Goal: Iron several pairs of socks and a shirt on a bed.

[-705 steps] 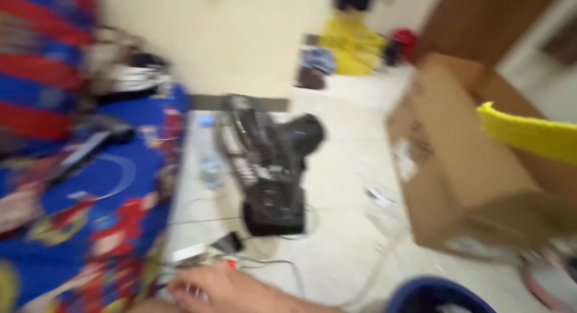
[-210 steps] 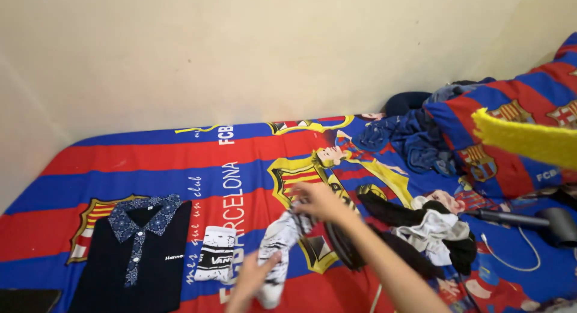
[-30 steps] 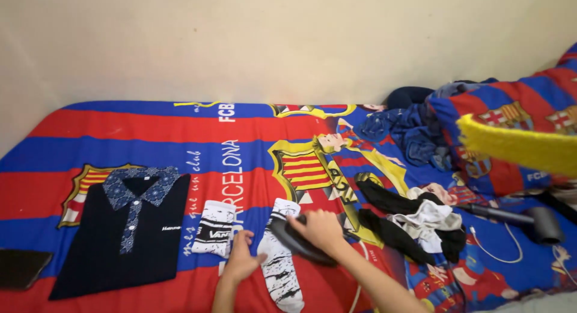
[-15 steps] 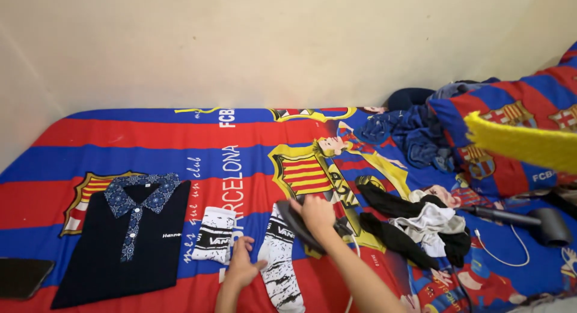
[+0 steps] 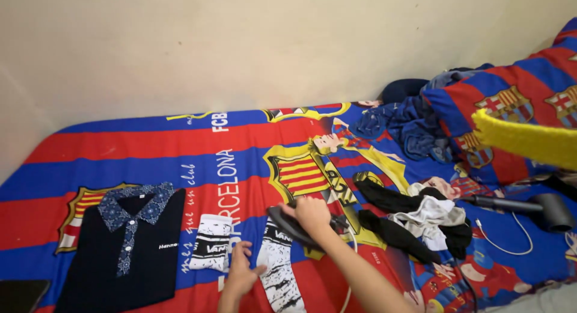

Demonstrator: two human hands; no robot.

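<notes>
I see my right hand (image 5: 312, 214) clenched round the iron (image 5: 294, 224), pressing the sock (image 5: 277, 270), while my left hand (image 5: 240, 276), fingers spread, pins it flat beside.

Home bedroom. Bed (image 5: 150, 151) with red and blue striped sheet against plain wall (image 5: 240, 42). Clothes pile (image 5: 415, 220) on bed, folded dark shirt (image 5: 123, 247), hair dryer (image 5: 541, 208), matching pillow (image 5: 529, 91).
</notes>
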